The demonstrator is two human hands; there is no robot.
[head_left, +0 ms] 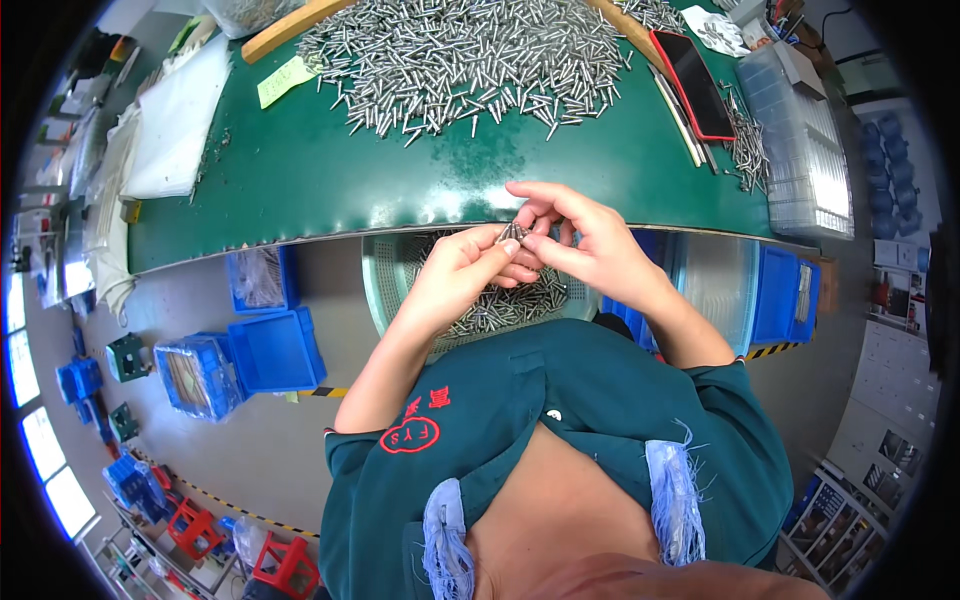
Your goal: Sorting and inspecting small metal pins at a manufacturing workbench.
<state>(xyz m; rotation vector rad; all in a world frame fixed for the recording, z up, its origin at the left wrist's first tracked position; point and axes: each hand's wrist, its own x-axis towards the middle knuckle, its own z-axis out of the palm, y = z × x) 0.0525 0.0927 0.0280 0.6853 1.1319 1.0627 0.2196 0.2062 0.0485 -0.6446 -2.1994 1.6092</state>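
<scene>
Several small metal pins (513, 232) are pinched between the fingers of my left hand (468, 268), just in front of the table edge. My right hand (585, 240) meets it there, thumb and fingertips closed on the same little bunch, its index finger reaching out over the edge. Below both hands a pale green plastic basket (381, 290) holds a heap of like metal pins (515, 305). A large pile of the pins (470, 60) is spread over the far middle of the green table (300, 170).
Wooden bars (290, 30) flank the pile, with a yellow-green note (286, 82) at its left. To the right lie a red-edged phone (692, 85), thin sticks (678, 115) and clear plastic boxes (800, 140). Blue bins (275, 350) stand on the floor at left.
</scene>
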